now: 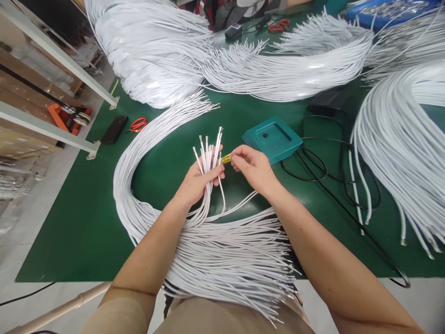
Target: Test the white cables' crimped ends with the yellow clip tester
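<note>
My left hand [203, 178] is wrapped round several white cables [208, 160], their metal-tipped ends standing up above the thumb. Close beside it, my right hand [255, 169] pinches a small yellow strip [226, 158] that reaches toward the cable ends; its exact kind is too small to make out. Below both hands a large bundle of white cables [229, 250] spreads across the table edge, curving round on the left side. Just behind my right hand sits a teal box-like device [274, 137] with a sunken top.
More white cable bundles lie at the back [288, 76] and on the right [399, 139] of the green table [76, 213]. A black phone [114, 129] and red-handled scissors [138, 124] rest at left. A black cord [323, 185] loops at right; a blue tray [392, 14] stands behind.
</note>
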Motion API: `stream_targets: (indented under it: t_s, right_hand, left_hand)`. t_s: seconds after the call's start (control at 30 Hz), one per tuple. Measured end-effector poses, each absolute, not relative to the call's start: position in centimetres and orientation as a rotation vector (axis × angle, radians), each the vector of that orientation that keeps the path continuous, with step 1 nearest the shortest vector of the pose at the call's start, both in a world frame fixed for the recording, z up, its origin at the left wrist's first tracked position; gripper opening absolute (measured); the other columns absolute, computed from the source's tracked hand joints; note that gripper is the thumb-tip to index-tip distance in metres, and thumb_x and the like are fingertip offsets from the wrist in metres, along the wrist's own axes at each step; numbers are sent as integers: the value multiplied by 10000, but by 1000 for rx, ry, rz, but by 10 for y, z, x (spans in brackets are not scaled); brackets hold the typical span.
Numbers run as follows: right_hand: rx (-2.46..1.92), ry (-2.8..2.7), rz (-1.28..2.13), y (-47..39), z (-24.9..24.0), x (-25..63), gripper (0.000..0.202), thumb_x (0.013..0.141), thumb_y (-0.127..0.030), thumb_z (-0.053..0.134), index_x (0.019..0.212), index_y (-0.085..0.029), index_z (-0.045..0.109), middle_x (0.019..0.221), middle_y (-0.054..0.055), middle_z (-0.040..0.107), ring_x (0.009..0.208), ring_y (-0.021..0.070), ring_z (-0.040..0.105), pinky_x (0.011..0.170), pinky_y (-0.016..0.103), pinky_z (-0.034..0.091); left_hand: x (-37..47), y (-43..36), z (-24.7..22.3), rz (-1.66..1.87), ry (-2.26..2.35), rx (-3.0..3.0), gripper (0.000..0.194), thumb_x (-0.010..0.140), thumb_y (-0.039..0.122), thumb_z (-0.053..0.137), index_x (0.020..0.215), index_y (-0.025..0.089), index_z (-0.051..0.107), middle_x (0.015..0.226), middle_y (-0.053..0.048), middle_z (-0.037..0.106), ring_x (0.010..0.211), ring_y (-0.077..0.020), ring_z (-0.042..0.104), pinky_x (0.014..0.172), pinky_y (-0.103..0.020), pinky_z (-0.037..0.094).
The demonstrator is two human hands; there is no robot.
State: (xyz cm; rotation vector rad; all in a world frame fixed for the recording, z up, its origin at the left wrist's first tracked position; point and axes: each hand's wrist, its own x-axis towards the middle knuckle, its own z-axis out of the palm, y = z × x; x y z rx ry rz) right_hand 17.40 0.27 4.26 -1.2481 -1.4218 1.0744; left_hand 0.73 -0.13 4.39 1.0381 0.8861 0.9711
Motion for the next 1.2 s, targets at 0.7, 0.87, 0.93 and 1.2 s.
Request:
stream_targets:
  t_s: [0.7, 0.87, 0.93, 1.2]
  right_hand:
    - [-1308, -2354, -13, 9, 39, 178, 268, 929, -156, 332, 929, -136, 600, 922, 120, 607, 838, 219, 493, 708, 321, 343]
    - [-1346, -2541, -145, 34, 45, 182, 238, 880, -118, 403, 1002, -117, 607, 916, 135, 662, 896, 248, 529, 815, 349, 310]
    - [-1357, -2630, -103, 44, 47, 184, 195, 863, -130, 447, 938, -130, 627, 803, 110, 671, 825, 230, 555, 840, 348, 299]
    - [-1391, -2675, 14, 55, 47, 182, 111, 772, -120, 577, 810, -170, 669, 795, 88, 679, 837, 220, 562, 836, 344, 290]
  left_hand:
    - [-2, 10, 33, 905, 1029, 1096, 494, 678, 223, 731, 1147, 176, 582, 743, 3, 590, 625, -106, 620, 418, -154, 355]
    - [-5, 14, 27, 925, 1121, 1158, 527, 674, 244, 736, 1166, 162, 565, 770, -14, 627, 681, -148, 678, 468, -163, 423]
    - [-5, 15, 25, 918, 1155, 1178, 527, 677, 247, 736, 1166, 157, 562, 777, -20, 637, 698, -165, 694, 483, -169, 444]
    - [-4, 16, 19, 892, 1271, 1193, 512, 651, 219, 756, 1120, 154, 561, 739, -19, 658, 697, -204, 716, 505, -189, 488]
